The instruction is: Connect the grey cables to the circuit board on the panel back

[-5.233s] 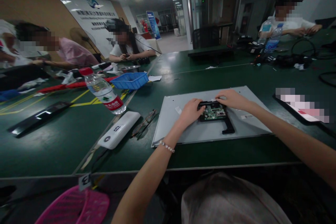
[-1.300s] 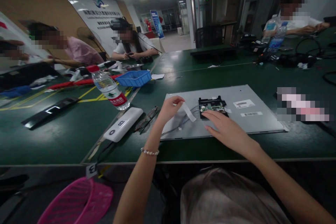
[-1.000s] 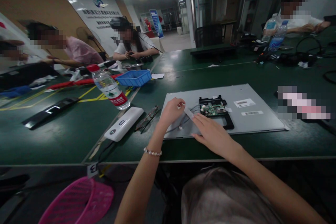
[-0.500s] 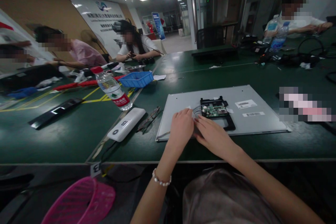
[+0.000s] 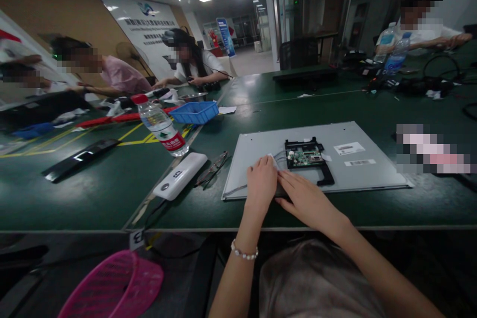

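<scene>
A grey flat metal panel, like the back of a screen, lies on the green table. On it sits a black plastic frame with a green circuit board. Thin grey wires run from the board toward my fingers. My left hand rests at the panel's near edge with its fingers curled and pressed down; a small whitish piece shows by the fingertips, and what they hold is hidden. My right hand lies beside it, fingers stretched out and tips touching the left hand. Another wire lies along the panel's left corner.
Left of the panel are eyeglasses, a white power bank, a water bottle, a blue tray and a black glossy strip. A blurred pink object lies right. A pink basket stands below; several people sit around.
My left hand and forearm have shifted slightly right, closer to the right hand. My right hand has moved slightly down, and its thumb now shows apart from the fingers. The panel stays put.
</scene>
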The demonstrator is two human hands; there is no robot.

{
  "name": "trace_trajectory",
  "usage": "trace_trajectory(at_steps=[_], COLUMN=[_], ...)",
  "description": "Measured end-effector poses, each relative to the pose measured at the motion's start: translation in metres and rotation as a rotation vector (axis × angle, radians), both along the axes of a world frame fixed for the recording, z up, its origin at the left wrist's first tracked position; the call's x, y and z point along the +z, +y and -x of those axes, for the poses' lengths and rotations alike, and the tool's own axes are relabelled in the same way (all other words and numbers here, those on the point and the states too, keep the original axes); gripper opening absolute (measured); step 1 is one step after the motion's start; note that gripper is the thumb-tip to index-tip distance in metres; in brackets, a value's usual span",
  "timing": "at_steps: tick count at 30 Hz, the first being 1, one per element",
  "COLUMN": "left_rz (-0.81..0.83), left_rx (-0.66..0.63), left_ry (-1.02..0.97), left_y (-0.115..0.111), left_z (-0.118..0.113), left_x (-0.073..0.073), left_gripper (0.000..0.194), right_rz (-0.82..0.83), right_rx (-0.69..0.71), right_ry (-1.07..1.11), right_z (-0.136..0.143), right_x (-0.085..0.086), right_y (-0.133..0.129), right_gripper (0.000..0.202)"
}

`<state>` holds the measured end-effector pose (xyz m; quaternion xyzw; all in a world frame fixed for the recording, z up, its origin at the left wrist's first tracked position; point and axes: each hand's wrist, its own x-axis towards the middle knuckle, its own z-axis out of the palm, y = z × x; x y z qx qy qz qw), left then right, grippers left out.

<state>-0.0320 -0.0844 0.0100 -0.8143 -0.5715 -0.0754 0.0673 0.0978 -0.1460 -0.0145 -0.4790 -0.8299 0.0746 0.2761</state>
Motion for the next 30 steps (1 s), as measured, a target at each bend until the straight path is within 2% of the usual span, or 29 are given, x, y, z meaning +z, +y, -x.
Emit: trace_trajectory(at_steps=[13,19,26,30], left_rz=[-0.006,-0.038,-0.105,-0.129], left_rx=[0.071,0.100,-0.067,-0.047], left_ry=[-0.084,-0.118,-0.134,-0.130], left_y=[-0.001,-0.004,-0.011,-0.016], left_z=[0.003,0.007,0.009,0.008], left_x=[-0.015,-0.015,-0.008,-0.006], left_gripper=[0.040,0.038,0.046,0.034], right_rz=[-0.006,-0.032,-0.056,-0.065], right_rx=[-0.037,-0.042,-0.035,-0.028], right_ry=[-0.015,-0.016,0.003,0.011], right_z=[0.002,0.002,0.002,0.002], right_x=[-0.001,-0.004,-0.005,-0.007], right_y=[-0.004,-0.004,-0.005,-0.004], right_gripper=[0.046,0.046,0.043,0.043])
